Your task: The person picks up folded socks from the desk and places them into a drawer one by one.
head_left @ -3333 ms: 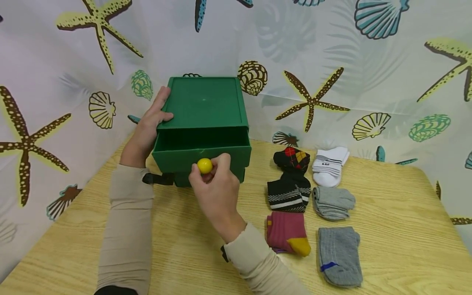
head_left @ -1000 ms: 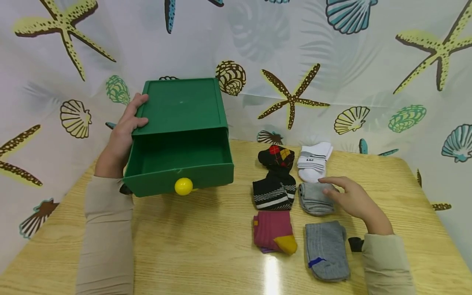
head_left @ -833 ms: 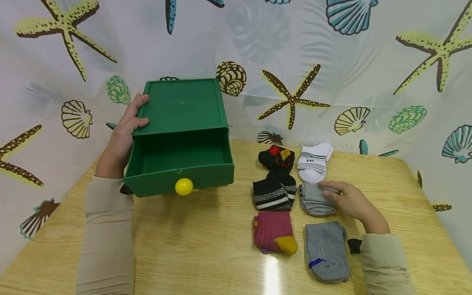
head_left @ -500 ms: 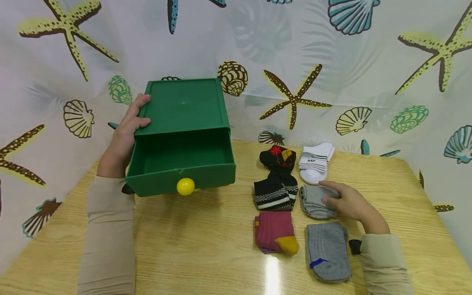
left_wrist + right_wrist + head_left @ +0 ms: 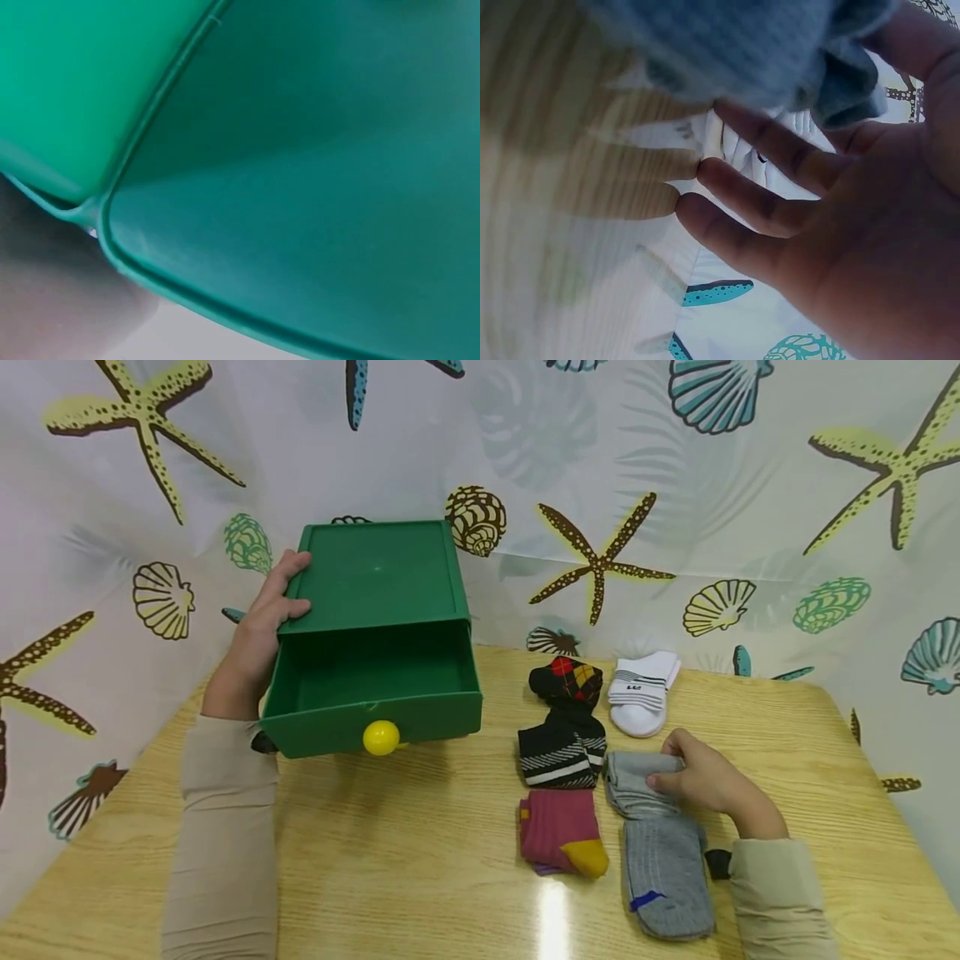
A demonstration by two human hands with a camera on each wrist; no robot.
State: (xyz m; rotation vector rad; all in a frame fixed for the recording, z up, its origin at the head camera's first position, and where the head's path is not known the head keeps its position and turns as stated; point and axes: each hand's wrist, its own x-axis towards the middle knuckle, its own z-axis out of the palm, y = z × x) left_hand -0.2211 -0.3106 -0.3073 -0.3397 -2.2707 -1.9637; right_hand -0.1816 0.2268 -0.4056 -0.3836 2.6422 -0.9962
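Observation:
My left hand (image 5: 258,625) rests against the left side of a green plastic drawer box (image 5: 378,572), thumb and fingertips over its top edge. The top drawer (image 5: 315,727), pulled out by its round yellow knob (image 5: 381,737), has nothing on its visible floor. In the left wrist view the box's green panels (image 5: 300,240) fill most of the picture. At the right, my right hand (image 5: 708,781) pinches a folded light grey sock (image 5: 636,785) between thumb and fingers. In the right wrist view the sock (image 5: 735,45) looks bunched, with the other fingertips down on the tabletop.
Folded socks lie about the right hand: white (image 5: 641,693), argyle (image 5: 566,681), black striped (image 5: 561,756), maroon with mustard (image 5: 562,833) and darker grey (image 5: 667,881). A shell-and-starfish patterned sheet (image 5: 570,460) hangs behind the wooden table (image 5: 405,860).
The right hand let go of the yellow knob, moved right to the light grey sock, closed on it and drew it slightly nearer. The drawer came out further; the left hand stayed on the box.

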